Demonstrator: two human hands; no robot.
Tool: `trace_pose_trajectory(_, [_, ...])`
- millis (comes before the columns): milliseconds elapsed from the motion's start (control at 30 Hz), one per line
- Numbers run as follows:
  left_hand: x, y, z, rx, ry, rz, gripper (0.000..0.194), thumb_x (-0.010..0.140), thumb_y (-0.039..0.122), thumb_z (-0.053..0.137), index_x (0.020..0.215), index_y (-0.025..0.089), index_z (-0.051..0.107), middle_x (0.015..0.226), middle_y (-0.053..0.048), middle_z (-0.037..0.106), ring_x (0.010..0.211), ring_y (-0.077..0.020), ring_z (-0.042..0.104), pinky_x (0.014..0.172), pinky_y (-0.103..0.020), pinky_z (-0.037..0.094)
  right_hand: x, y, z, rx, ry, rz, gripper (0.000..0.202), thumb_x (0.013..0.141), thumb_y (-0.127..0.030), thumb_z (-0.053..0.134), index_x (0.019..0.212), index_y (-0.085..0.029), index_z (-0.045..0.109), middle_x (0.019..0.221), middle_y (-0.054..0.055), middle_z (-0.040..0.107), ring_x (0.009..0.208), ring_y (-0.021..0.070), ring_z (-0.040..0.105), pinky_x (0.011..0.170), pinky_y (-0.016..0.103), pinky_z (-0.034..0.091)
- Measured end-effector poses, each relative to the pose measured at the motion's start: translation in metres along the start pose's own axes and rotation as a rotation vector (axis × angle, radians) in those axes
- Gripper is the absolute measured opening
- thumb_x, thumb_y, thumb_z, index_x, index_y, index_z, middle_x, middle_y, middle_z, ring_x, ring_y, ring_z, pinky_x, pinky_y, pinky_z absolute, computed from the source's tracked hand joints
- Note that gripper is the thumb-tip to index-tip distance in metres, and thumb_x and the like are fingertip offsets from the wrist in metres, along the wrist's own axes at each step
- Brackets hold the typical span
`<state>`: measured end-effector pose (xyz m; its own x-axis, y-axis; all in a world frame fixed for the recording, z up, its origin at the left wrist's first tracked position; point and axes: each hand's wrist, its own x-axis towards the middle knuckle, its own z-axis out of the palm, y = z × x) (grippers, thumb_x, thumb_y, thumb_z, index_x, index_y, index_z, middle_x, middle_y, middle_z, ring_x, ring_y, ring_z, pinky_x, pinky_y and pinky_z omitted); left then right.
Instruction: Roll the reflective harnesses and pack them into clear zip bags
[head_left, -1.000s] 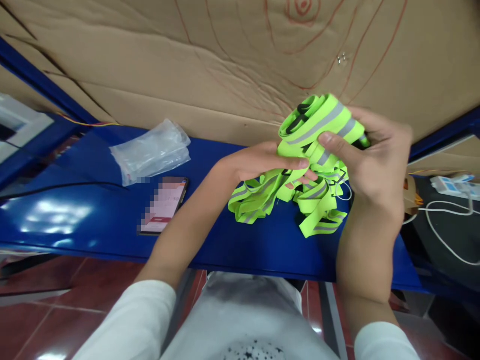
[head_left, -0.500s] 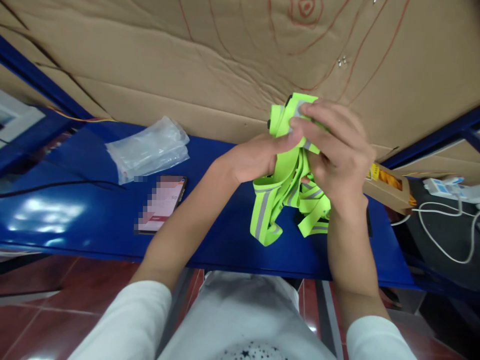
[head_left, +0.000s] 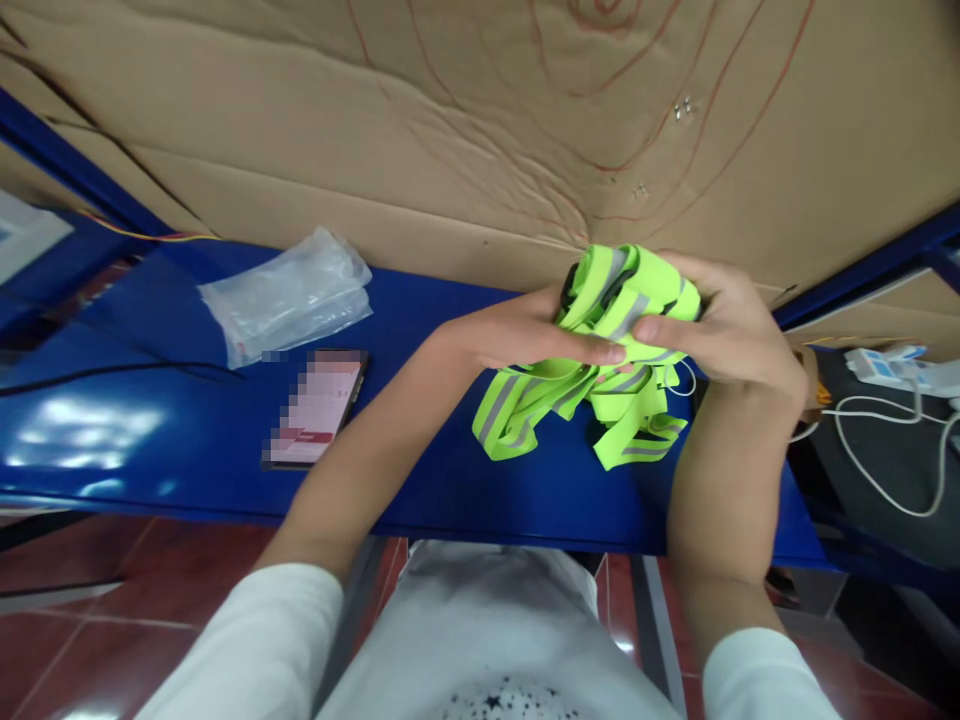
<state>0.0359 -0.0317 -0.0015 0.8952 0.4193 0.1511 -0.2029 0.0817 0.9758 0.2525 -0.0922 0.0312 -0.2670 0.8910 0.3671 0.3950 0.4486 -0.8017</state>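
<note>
A bundle of neon-yellow reflective straps (head_left: 626,290) with grey stripes is held above the blue table, in front of the cardboard panel. My left hand (head_left: 532,330) grips its left side, the thumb lying across the front. My right hand (head_left: 724,320) is wrapped round the right side, its thumb pressed on the straps and its other fingers mostly hidden behind. Black parts show at the bundle's upper left. Loose strap loops hang below both hands, down to the table. A thin white loop shows at the lower right of the bundle.
Clear plastic bags (head_left: 289,295) and a phone (head_left: 319,410) lie on the blue table (head_left: 202,440) at the left. A black cable crosses the left end. A cardboard box (head_left: 810,385), partly hidden by my right arm, and white cables (head_left: 847,450) are at the right.
The bundle has come lower and slightly right, and now looks wider and rounder. My right hand has moved right and down, turning round its side. The loose loops have shifted.
</note>
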Motion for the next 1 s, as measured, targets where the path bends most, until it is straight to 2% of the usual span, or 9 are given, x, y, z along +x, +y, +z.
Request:
trace_pose_trajectory(67, [-0.001, 0.000, 0.001, 0.012, 0.020, 0.017, 0.033, 0.076, 0.035, 0.090, 0.101, 0.017, 0.077, 0.097, -0.005, 0.079, 0.095, -0.0266, 0.076, 0.088, -0.043, 0.061, -0.002, -0.008, 0.004, 0.087, -0.013, 0.067, 0.048, 0.070, -0.040, 0.093, 0.114, -0.027, 0.077, 0.085, -0.004, 0.076, 0.067, 0.0147, 0.070, 0.062, 0.027, 0.062])
trace_pose_trajectory(167, [0.000, -0.002, 0.000, 0.006, 0.084, 0.029, 0.036, 0.073, 0.034, 0.091, 0.101, 0.017, 0.077, 0.096, -0.005, 0.078, 0.096, -0.0291, 0.076, 0.090, -0.046, 0.060, -0.004, -0.024, 0.013, 0.050, 0.018, 0.049, 0.053, 0.063, -0.032, 0.098, 0.112, -0.023, 0.077, 0.082, -0.003, 0.074, 0.064, 0.0143, 0.068, 0.061, 0.027, 0.061])
trace_pose_trajectory(300, [0.002, -0.006, -0.005, -0.082, 0.102, 0.047, 0.042, 0.072, 0.038, 0.092, 0.104, 0.016, 0.078, 0.101, -0.007, 0.079, 0.101, -0.0308, 0.076, 0.093, -0.045, 0.059, -0.007, -0.037, 0.021, -0.179, 0.173, -0.113, 0.042, 0.077, -0.031, 0.089, 0.117, -0.026, 0.077, 0.107, -0.001, 0.076, 0.094, 0.0221, 0.075, 0.086, 0.036, 0.065])
trace_pose_trajectory(400, [0.004, -0.007, -0.008, -0.088, 0.039, 0.014, 0.047, 0.072, 0.040, 0.093, 0.109, 0.016, 0.077, 0.107, -0.009, 0.079, 0.108, -0.0306, 0.074, 0.096, -0.042, 0.059, -0.009, -0.035, 0.021, -0.324, 0.352, -0.230, 0.041, 0.084, -0.032, 0.083, 0.124, -0.029, 0.075, 0.125, 0.001, 0.075, 0.118, 0.0277, 0.071, 0.106, 0.042, 0.059])
trace_pose_trajectory(467, [0.006, -0.009, -0.005, -0.076, 0.007, -0.029, 0.048, 0.072, 0.035, 0.094, 0.112, 0.015, 0.076, 0.108, -0.010, 0.079, 0.107, -0.0292, 0.074, 0.095, -0.039, 0.059, -0.009, -0.030, 0.019, -0.444, 0.448, -0.296, 0.043, 0.086, -0.030, 0.081, 0.128, -0.030, 0.073, 0.127, 0.001, 0.075, 0.121, 0.0292, 0.069, 0.110, 0.045, 0.056])
trace_pose_trajectory(533, [0.009, -0.012, -0.001, -0.117, 0.046, -0.035, 0.046, 0.072, 0.031, 0.093, 0.110, 0.013, 0.075, 0.104, -0.010, 0.079, 0.100, -0.0274, 0.075, 0.092, -0.038, 0.059, -0.007, -0.023, 0.016, -0.553, 0.484, -0.340, 0.046, 0.088, -0.024, 0.075, 0.133, -0.033, 0.070, 0.131, -0.001, 0.073, 0.124, 0.0288, 0.068, 0.114, 0.046, 0.054])
trace_pose_trajectory(667, [0.014, -0.016, 0.006, -0.253, 0.204, 0.025, 0.041, 0.072, 0.032, 0.093, 0.103, 0.014, 0.074, 0.096, -0.006, 0.078, 0.086, -0.0225, 0.075, 0.082, -0.033, 0.058, 0.001, -0.005, 0.016, -0.712, 0.423, -0.394, 0.052, 0.096, -0.016, 0.056, 0.141, -0.041, 0.063, 0.142, -0.004, 0.067, 0.136, 0.0246, 0.061, 0.120, 0.043, 0.048])
trace_pose_trajectory(833, [0.014, -0.011, 0.008, -0.280, 0.194, 0.080, 0.060, 0.076, 0.063, 0.085, 0.114, 0.019, 0.072, 0.106, -0.007, 0.077, 0.106, -0.0282, 0.073, 0.086, -0.034, 0.057, 0.011, 0.007, 0.028, -0.910, 0.397, -0.523, 0.057, 0.093, -0.003, 0.052, 0.142, -0.030, 0.062, 0.141, 0.001, 0.068, 0.133, 0.0247, 0.062, 0.109, 0.046, 0.050])
trace_pose_trajectory(1000, [0.018, -0.012, 0.011, -0.297, 0.354, 0.077, 0.053, 0.082, 0.053, 0.085, 0.119, 0.018, 0.071, 0.110, -0.007, 0.077, 0.108, -0.0258, 0.073, 0.092, -0.035, 0.057, 0.014, 0.007, 0.029, -0.704, 0.166, -0.349, 0.056, 0.093, -0.013, 0.059, 0.146, -0.031, 0.060, 0.151, 0.004, 0.060, 0.143, 0.0291, 0.054, 0.120, 0.052, 0.043])
